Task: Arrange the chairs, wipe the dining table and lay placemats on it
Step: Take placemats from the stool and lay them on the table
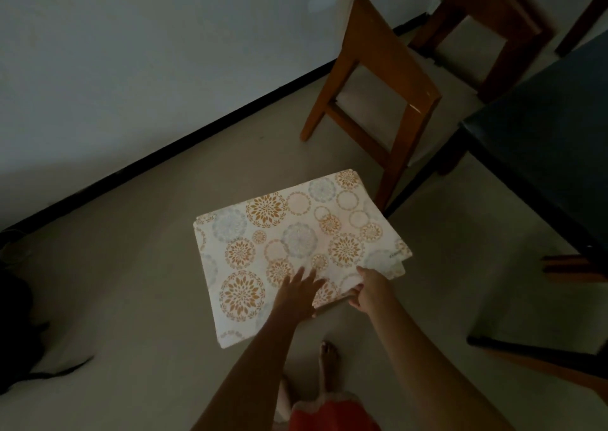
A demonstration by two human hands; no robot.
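Placemats [289, 243] under both hands [332, 290]

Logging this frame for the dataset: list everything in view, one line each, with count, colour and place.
placemats: a stack, at least two, cream with orange and grey-blue medallions, held above the floor at centre
chairs: two, brown wood with pale seats, upper right
dining table: one, dark top, right edge
floor: beige
wall: white, black skirting
dark object: one, lower left, unclear
left hand: flat on the stack
right hand: grips the stack's near edge
bare feet: bottom centre
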